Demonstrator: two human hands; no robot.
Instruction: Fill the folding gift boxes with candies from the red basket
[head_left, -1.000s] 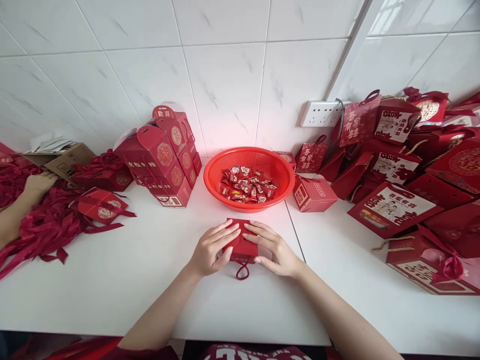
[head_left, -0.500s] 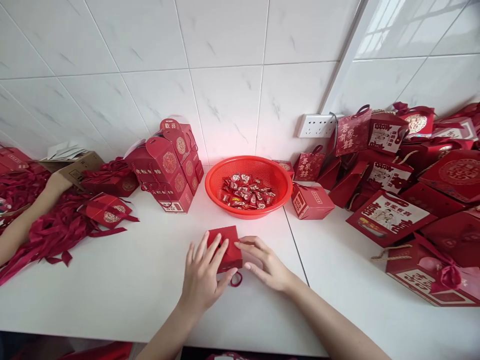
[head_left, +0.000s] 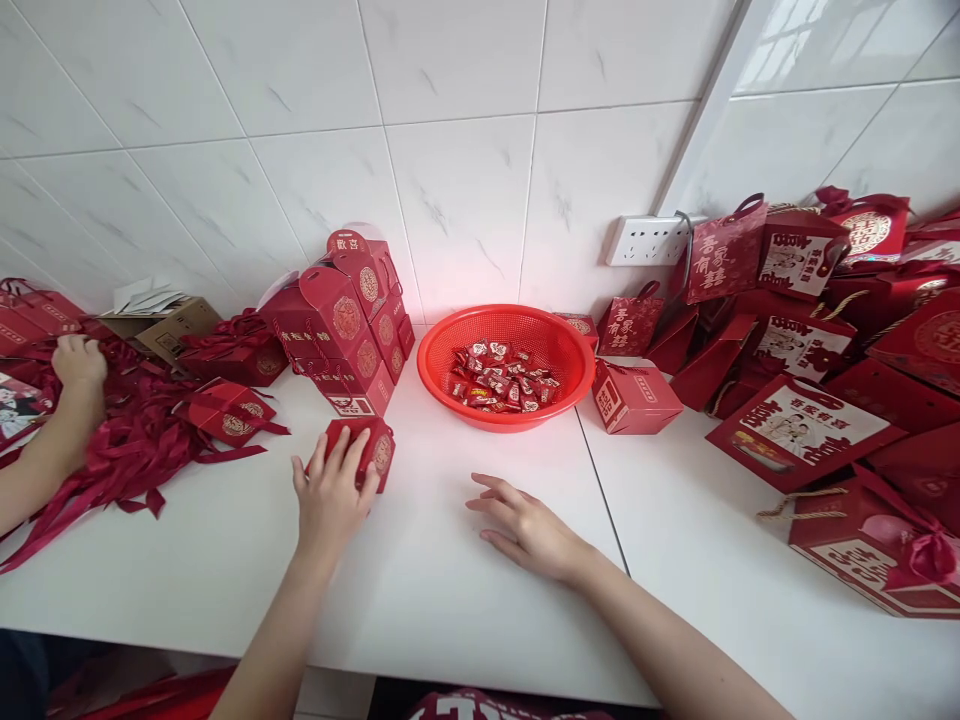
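A small red gift box (head_left: 381,455) with a gold round emblem on its side sits on the white table, just in front of the stacked red boxes (head_left: 352,350). My left hand (head_left: 330,500) lies over its top, fingers across the lid and thumb at the near right side, gripping it. Part of the box is hidden under that hand. To the right, my right hand (head_left: 529,530) rests over the tabletop with its fingers apart and nothing in them. Beyond it stands a red plastic basket (head_left: 431,375) holding wrapped candies (head_left: 499,380).
A red box (head_left: 637,398) is right of the basket, beside a big pile of gift boxes (head_left: 810,425). At left lie dark red ribbons (head_left: 142,440), a ribboned box (head_left: 229,412) and an open cardboard box (head_left: 169,328). Another person's hand (head_left: 79,375) reaches among the ribbons.
My left hand has moved the red gift box left, from between my hands to the stack's front. My right hand stays about where it was. The other person's hand has moved left.
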